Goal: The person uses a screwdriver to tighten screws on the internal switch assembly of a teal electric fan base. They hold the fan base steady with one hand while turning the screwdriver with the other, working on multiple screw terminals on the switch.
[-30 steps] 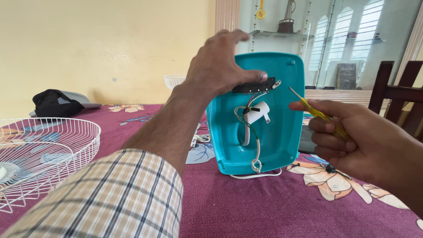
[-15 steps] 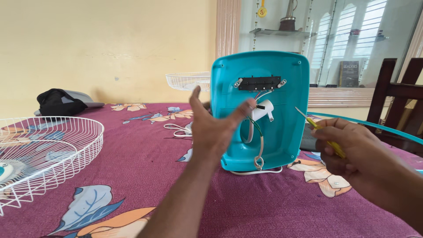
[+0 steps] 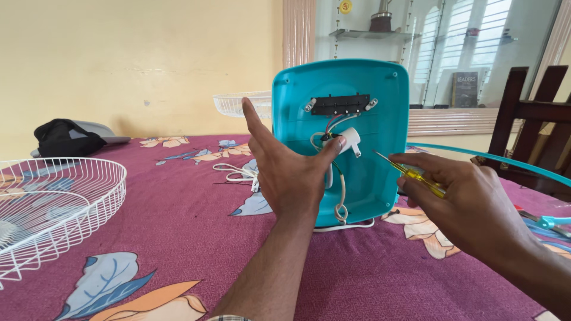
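At the far left, a white wire fan guard is lying on the purple flowered tablecloth, and part of it is running off the left edge of the picture. Behind it, a black bag is sitting near the yellow wall. There is a lot of open cloth between the guard and the arms.

In the middle, the left hand is staying up with its fingers spread apart. It is holding nothing. Its thumb tip is touching the small white part and the wires on the teal fan base. The base is standing up on its edge on the table, with its hollow side facing the person. A white cord is lying just behind the hand. Another wire guard is peeking out behind the base.

To the right, the right hand is closed around a yellow screwdriver. Its metal tip is pointing at the base, close to it but not touching. A dark wooden chair is standing near the right edge.

Half a second ago the left hand was sitting lower, in front of the base's left side. Now it is higher, with its thumb at the wires. The base and the right hand are staying about where they were.
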